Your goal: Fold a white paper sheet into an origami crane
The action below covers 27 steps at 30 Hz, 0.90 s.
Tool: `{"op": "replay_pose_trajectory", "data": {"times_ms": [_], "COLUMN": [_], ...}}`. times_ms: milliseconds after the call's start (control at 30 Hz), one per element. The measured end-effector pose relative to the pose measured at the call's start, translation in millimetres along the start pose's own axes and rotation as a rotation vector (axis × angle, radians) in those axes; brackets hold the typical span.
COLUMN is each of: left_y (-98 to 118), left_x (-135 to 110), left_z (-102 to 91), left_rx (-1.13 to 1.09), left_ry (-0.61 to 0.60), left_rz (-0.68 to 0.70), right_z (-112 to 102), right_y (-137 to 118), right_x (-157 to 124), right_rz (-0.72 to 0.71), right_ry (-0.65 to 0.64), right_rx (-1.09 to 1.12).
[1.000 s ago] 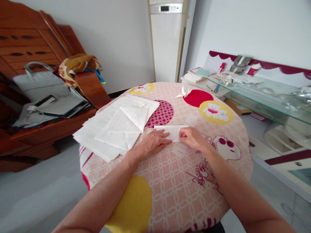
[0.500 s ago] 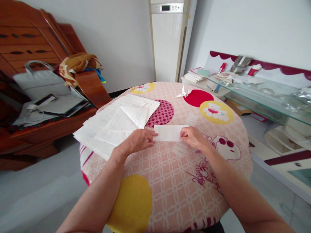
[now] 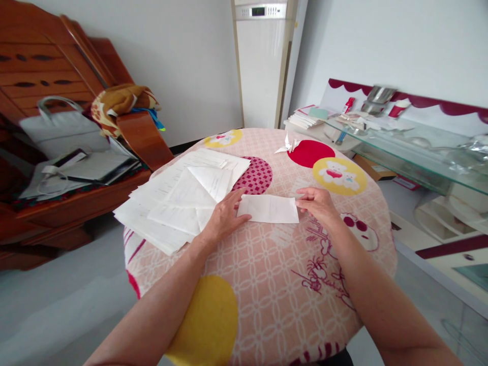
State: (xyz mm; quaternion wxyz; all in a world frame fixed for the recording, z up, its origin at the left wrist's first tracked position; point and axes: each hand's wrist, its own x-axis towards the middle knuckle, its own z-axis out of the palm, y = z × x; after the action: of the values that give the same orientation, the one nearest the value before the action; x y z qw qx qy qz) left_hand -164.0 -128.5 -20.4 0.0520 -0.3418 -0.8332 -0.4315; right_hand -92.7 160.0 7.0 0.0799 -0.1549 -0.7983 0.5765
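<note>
A folded white sheet of paper point(image 3: 269, 209) lies on the near middle of the round table as a narrow rectangle. At its left end is my left hand point(image 3: 225, 216), fingers stretched out and apart. Its thumb touches the lower left part of the paper, and its fingertips are by the upper left corner. My right hand point(image 3: 317, 204) pinches the upper right corner between thumb and fingers. Left of the paper, a stack of printed sheets point(image 3: 152, 198) carries a creased sheet point(image 3: 186, 198) on top. A folded paper crane point(image 3: 288, 145) stands at the far side.
A patterned cloth covers the round table point(image 3: 267, 284). To the right is a glass-shelved cabinet point(image 3: 427, 152) with papers and metal pots. On the left, a wooden seat point(image 3: 141, 137) holds a grey bag point(image 3: 63, 124) and a brown cloth. A white floor-standing unit point(image 3: 261, 71) is behind.
My right hand has moved up from the right end of the paper to its upper right corner. My left hand's fingers have spread and shifted upward. The paper's right end now shows uncovered.
</note>
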Motion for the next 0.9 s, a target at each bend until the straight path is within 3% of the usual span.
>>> {"op": "replay_pose_trajectory", "data": {"times_ms": [200, 367, 533, 733, 900], "left_y": [-3.5, -0.3, 4.5, 17.2, 22.9], "left_x": [0.3, 1.5, 2.9, 3.6, 2.2], "left_z": [0.2, -0.5, -3.2, -8.3, -12.2], "left_rx": [-0.064, -0.126, -0.278, -0.398, -0.568], "left_ry": [0.013, 0.074, 0.143, 0.110, 0.117], "left_rz": [-0.026, -0.089, -0.159, -0.248, -0.173], "right_z": [8.0, 10.8, 8.0, 5.9, 4.4], "right_y": [-2.1, -5.5, -12.1, -14.2, -15.4], "right_x": [-2.8, -6.0, -9.2, -9.6, -10.6], "right_rz": [0.036, 0.058, -0.018, -0.067, -0.063], "right_ry": [-0.092, -0.135, -0.048, 0.011, 0.008], "right_rx": [0.184, 0.159, 0.276, 0.373, 0.474]}}
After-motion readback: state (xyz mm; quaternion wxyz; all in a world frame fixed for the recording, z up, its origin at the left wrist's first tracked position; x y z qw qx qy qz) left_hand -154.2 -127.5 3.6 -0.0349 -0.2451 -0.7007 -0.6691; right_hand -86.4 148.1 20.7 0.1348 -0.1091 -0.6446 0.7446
